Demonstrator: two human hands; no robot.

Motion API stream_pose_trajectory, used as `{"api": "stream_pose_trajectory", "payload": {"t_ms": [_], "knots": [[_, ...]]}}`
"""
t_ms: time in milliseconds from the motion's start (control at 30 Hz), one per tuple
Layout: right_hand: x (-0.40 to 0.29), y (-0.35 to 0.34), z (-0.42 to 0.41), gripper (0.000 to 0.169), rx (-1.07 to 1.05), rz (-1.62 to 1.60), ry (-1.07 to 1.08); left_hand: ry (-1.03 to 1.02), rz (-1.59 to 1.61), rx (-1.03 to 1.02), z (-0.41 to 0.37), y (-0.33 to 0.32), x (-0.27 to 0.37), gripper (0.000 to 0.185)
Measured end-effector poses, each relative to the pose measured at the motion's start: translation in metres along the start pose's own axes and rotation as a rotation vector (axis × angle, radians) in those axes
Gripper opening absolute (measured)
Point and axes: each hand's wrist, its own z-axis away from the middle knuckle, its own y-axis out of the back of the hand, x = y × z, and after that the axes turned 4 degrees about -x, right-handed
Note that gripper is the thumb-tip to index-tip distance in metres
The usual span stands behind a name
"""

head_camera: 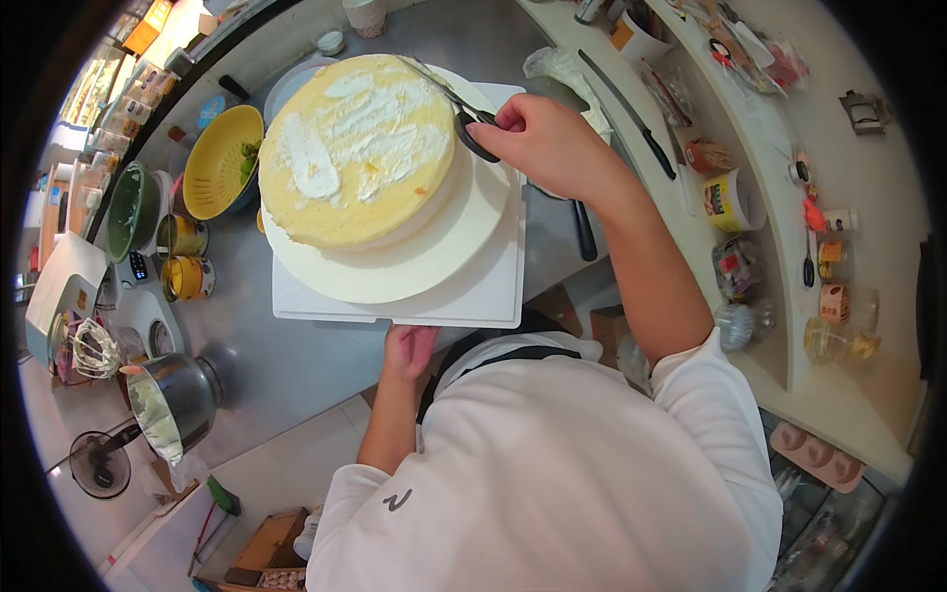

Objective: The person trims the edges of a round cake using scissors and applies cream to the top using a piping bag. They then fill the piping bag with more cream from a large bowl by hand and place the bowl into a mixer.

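Note:
A round yellow sponge cake [355, 155] with patches of white cream on top rests on a stack of white round plates or a turntable [414, 281]. Below that lies a square white board [488, 311]. My right hand [547, 140] grips black-handled scissors [462, 111], whose blades lie over the cake's far right edge; whether they touch it I cannot tell. At the board's near edge is my left hand [410, 348], its fingers partly hidden beneath the board.
On the left stand a yellow colander [222, 163], a green bowl [133, 211], open cans [189, 278], a kitchen scale [152, 318] and a metal mixing bowl [189, 399] with cream. To the right, a long serrated knife [629, 111] lies on the shelf; a black-handled tool [583, 229] is nearer.

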Motion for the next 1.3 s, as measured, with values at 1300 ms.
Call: {"api": "stream_pose_trajectory", "payload": {"t_ms": [1300], "knots": [[-0.007,-0.006,0.026,0.04,0.09,-0.023,-0.057,-0.105,0.004,0.138,-0.006,0.058,0.071,0.045]]}}
